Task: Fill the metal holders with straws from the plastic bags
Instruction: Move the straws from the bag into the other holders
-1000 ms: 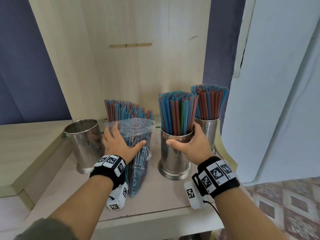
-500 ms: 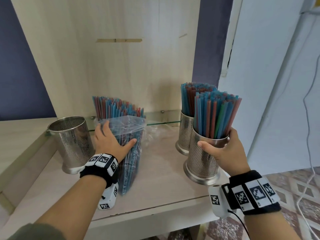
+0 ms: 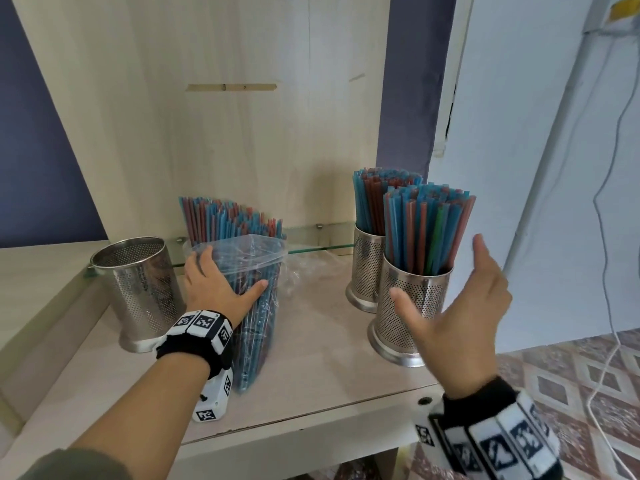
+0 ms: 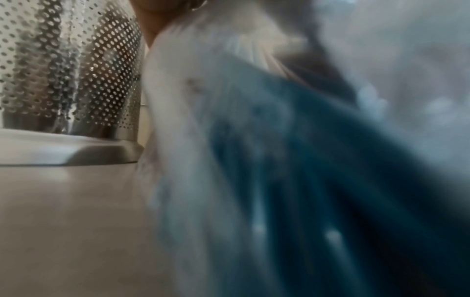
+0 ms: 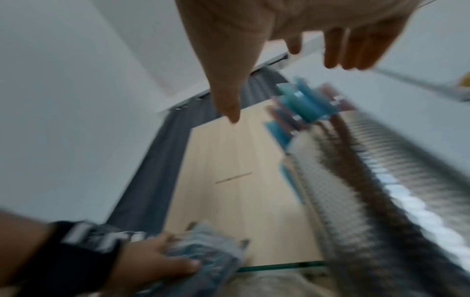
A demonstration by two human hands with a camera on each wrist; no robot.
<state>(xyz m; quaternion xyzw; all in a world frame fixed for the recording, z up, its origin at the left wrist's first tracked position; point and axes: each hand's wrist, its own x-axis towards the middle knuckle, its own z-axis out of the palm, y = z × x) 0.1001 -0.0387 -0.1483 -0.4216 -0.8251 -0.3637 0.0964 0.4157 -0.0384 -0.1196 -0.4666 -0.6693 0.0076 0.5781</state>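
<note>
Straws (image 3: 424, 233) fill the holder (image 3: 408, 313) beside the right hand (image 3: 460, 317), fingers released; left hand (image 3: 216, 287) grasps the bag (image 3: 258, 299).

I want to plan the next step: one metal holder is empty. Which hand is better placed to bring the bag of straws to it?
Left. The left hand already holds the bag of straws, right beside the empty holder. The right hand is open, near the filled holder on the far side.
</note>
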